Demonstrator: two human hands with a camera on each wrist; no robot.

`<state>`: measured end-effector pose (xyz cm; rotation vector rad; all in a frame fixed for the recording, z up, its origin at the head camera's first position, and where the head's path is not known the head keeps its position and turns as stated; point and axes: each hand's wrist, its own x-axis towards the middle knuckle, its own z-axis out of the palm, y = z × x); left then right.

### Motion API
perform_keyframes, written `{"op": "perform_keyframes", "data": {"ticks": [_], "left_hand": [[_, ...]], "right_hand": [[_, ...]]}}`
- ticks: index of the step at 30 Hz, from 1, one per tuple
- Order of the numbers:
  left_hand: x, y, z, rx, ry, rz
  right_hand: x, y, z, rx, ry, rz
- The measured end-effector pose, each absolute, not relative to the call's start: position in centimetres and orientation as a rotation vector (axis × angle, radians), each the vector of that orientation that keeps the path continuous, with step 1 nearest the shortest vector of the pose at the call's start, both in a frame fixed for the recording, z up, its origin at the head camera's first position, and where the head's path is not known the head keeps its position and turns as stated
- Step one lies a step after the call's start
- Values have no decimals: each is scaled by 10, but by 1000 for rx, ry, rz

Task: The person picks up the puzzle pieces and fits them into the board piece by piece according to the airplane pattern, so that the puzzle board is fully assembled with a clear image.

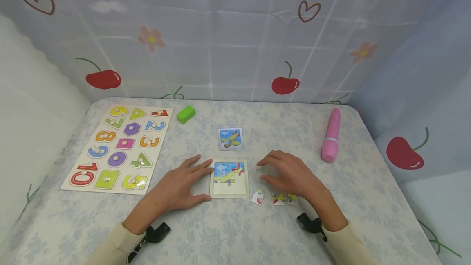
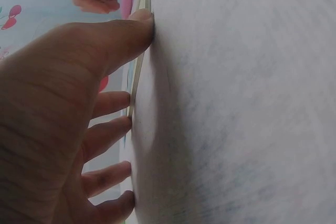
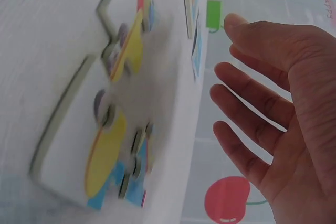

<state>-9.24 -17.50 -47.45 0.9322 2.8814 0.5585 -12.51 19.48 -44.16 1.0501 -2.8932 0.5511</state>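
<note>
A small square jigsaw board, partly filled with pieces of a yellow airplane on blue sky, lies flat in the middle of the table. My left hand is spread beside it, the thumb and some fingertips touching its left edge, as the left wrist view also shows. To the board's right, above the table, is my right hand, relaxed and holding nothing. Loose jigsaw pieces lie below the right hand; a white and yellow piece shows large in the right wrist view. Behind the board lies an airplane picture card.
A number and shape peg board occupies the table's left side. Near the back lies a green block. A pink pen-shaped object lies at the right. A patterned curtain hangs behind the table.
</note>
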Motion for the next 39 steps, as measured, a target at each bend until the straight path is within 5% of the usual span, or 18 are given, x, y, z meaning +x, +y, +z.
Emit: {"op": "perform_keyframes", "data": {"ticks": [39], "left_hand": [[-93, -175, -475, 949, 2869, 538]], "right_hand": [[-103, 275, -452, 789, -3054, 664]]}}
